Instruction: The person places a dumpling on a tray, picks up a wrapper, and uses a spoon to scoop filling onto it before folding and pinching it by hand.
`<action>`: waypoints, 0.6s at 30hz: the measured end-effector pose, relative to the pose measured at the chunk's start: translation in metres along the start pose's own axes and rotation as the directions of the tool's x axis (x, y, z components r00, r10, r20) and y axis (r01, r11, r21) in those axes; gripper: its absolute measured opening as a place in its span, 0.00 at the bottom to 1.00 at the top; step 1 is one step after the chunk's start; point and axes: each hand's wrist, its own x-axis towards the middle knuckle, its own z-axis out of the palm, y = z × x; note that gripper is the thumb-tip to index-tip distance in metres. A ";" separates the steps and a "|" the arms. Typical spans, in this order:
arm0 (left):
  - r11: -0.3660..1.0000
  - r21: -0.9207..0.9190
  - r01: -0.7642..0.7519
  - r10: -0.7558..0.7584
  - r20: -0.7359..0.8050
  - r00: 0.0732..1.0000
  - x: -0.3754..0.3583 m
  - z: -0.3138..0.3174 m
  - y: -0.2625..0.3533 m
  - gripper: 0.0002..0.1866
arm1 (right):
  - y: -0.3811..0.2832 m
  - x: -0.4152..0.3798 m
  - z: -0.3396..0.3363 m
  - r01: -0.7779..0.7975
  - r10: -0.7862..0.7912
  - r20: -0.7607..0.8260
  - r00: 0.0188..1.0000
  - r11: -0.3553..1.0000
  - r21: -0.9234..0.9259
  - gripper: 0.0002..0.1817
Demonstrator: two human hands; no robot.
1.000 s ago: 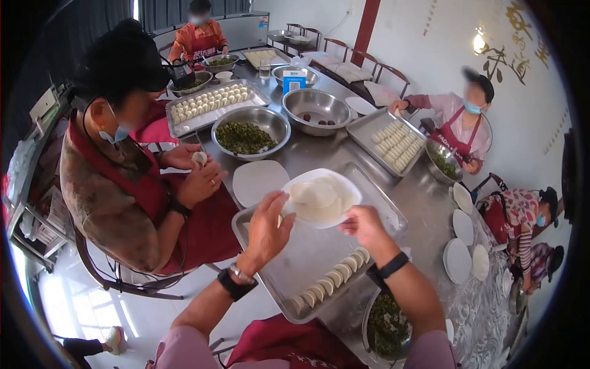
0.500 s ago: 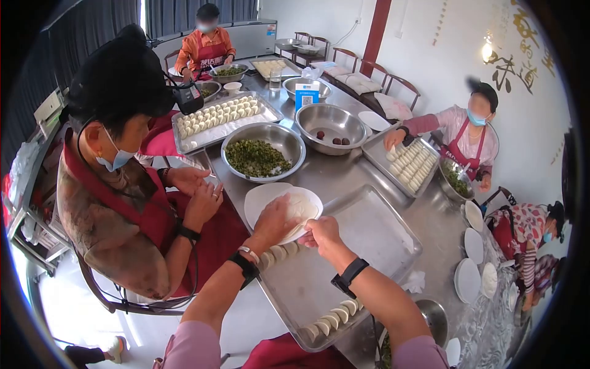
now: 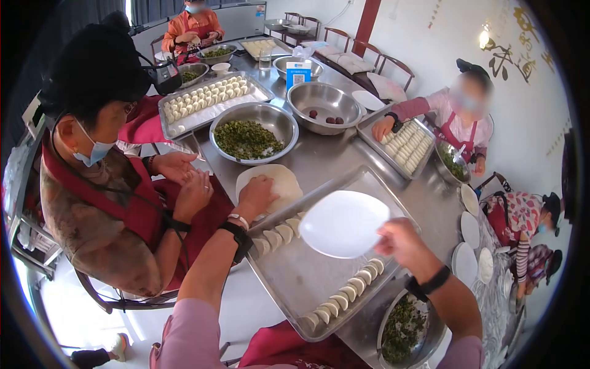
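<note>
My right hand (image 3: 399,243) grips the right edge of an empty white plate (image 3: 345,222), held tilted above the metal tray (image 3: 289,280). Round pale dumpling wrappers (image 3: 284,184) lie at the tray's far left corner. My left hand (image 3: 257,195) presses on them, its fingers curled; what lies under the wrappers is mostly hidden. Below the plate, a row of folded dumplings (image 3: 349,292) runs along the tray's near right side. More dumplings (image 3: 276,237) line its left side, partly covered by the plate.
A bowl of chopped green filling (image 3: 249,138) stands beyond my left hand, beside a bowl with dark balls (image 3: 322,111). Another filling bowl (image 3: 402,332) is at my near right. Co-workers sit around; one person (image 3: 98,203) is close on my left. White plates (image 3: 465,264) lie right.
My right hand has drawn the white plate away to the right, off the wrappers. My left hand has stayed with the wrappers, moving slightly left and up in view.
</note>
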 end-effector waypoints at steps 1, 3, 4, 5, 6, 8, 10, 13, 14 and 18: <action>1.000 0.008 -0.018 0.018 -0.006 1.000 0.001 0.002 -0.001 0.19 | 0.009 -0.013 -0.023 0.048 -0.047 -0.014 0.999 0.998 0.035 0.09; 0.999 -0.023 -0.027 0.026 -0.033 0.999 0.006 0.011 -0.009 0.19 | 0.024 -0.039 -0.064 0.087 -0.082 -0.096 0.992 0.995 0.054 0.09; 0.999 -0.036 -0.032 0.030 -0.046 0.998 0.008 0.014 -0.013 0.19 | 0.032 -0.050 -0.084 0.102 -0.092 -0.139 0.986 0.993 0.067 0.09; 0.999 -0.009 -0.033 0.032 -0.026 0.999 0.010 0.012 -0.015 0.19 | 0.041 -0.060 -0.098 0.130 -0.100 -0.224 0.969 0.983 0.126 0.08; 0.999 0.019 -0.038 0.039 -0.004 0.999 0.012 0.008 -0.015 0.20 | 0.049 -0.071 -0.109 0.163 -0.100 -0.312 0.945 0.969 0.184 0.07; 0.998 0.059 -0.022 0.020 0.039 0.999 0.017 0.006 -0.013 0.25 | 0.063 -0.085 -0.136 0.218 -0.098 -0.417 0.903 0.943 0.250 0.05; 0.982 0.168 -0.085 0.078 0.048 0.996 0.025 0.020 -0.026 0.29 | 0.083 -0.094 -0.174 0.265 -0.106 -0.493 0.864 0.927 0.266 0.04; 0.960 0.133 -0.245 0.240 0.054 0.969 0.029 0.000 -0.016 0.28 | 0.110 -0.098 -0.228 0.333 -0.073 -0.612 0.787 0.886 0.324 0.05; 0.947 0.192 -0.257 0.248 0.071 0.966 0.034 0.002 -0.019 0.25 | 0.107 -0.101 -0.235 0.320 -0.007 -0.664 0.748 0.880 0.350 0.05; 0.970 -0.014 -0.244 0.242 -0.092 0.966 0.041 0.025 -0.048 0.25 | 0.111 -0.094 -0.279 0.288 0.110 -0.752 0.650 0.880 0.378 0.08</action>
